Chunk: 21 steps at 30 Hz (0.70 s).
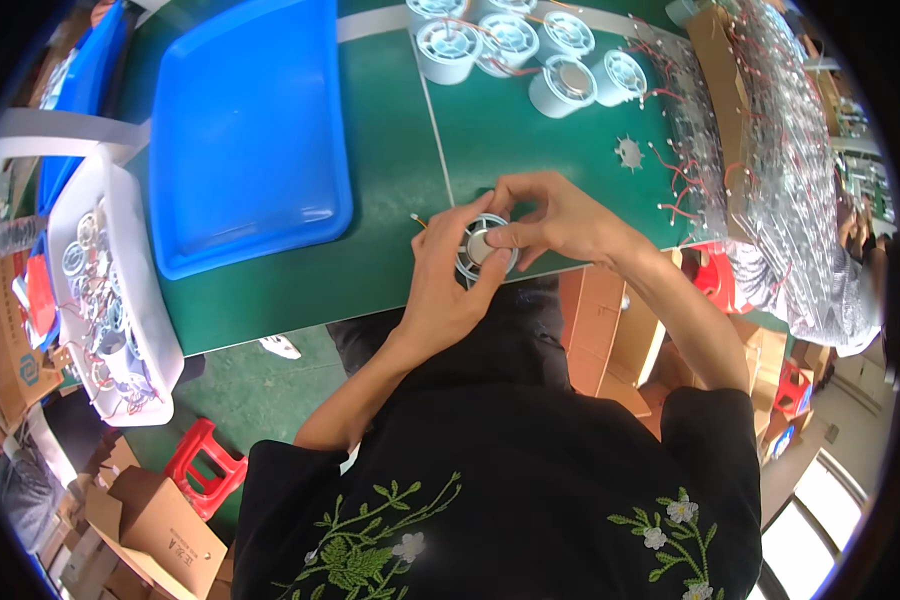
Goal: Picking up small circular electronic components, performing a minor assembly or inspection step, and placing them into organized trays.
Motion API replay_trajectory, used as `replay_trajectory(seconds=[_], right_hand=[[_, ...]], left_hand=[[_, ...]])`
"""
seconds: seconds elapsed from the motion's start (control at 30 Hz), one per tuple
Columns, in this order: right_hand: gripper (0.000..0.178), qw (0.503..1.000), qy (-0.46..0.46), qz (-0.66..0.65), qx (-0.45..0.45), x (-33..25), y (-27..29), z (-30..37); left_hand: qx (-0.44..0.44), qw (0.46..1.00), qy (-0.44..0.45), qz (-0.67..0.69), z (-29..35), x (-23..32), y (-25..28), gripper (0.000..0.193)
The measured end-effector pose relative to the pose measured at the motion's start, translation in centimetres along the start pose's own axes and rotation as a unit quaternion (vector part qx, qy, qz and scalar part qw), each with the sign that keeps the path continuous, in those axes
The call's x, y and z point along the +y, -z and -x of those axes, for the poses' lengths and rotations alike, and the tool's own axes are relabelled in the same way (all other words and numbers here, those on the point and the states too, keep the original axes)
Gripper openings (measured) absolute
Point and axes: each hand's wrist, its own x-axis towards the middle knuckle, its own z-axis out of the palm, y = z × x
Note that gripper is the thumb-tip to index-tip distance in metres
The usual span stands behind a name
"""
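Close to the table's near edge, my left hand (438, 290) wraps round a white round plastic housing (464, 267) with a spoked face turned up. A pale silver disc (478, 246) sits at the middle of that face. My right hand (562, 222) is closed at the housing's far right side, its thumb pressing on the disc and its other fingers curled by the rim. Fingers hide much of the housing. A short wire with a small connector (416, 217) sticks out left of my left hand.
Several similar white housings (448, 50) with orange wires stand at the far side. A gear-shaped metal plate (629, 153) lies on the green table (390, 130). To the left are a blue tray (250, 130) and a white bin (150, 320) of parts; wired clear packs (790, 170) pile up right.
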Motion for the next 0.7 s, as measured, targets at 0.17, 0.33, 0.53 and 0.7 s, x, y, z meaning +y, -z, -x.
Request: replay_trajectory(seconds=[0.17,0.33,0.53,0.7], right_hand=[[0.029,0.998,0.021,0.063,-0.018,0.0,-0.5,0.5],[0.049,0.923,0.241,0.263,0.145,1.0,-3.6,2.3],[0.065,0.872,0.322,0.344,0.137,1.8,-4.3,1.4],[0.07,0.875,0.387,0.25,0.145,0.6,-4.4,1.5]], left_hand=[[-0.007,0.978,-0.11,-0.178,0.0,2.5,2.8,0.061],[0.166,0.908,-0.093,-0.375,-2.2,2.8,12.9,0.05],[0.178,0.802,0.009,-0.57,0.9,-2.2,16.3,0.043],[0.192,0.804,0.038,-0.561,6.6,-1.1,11.7,0.047]])
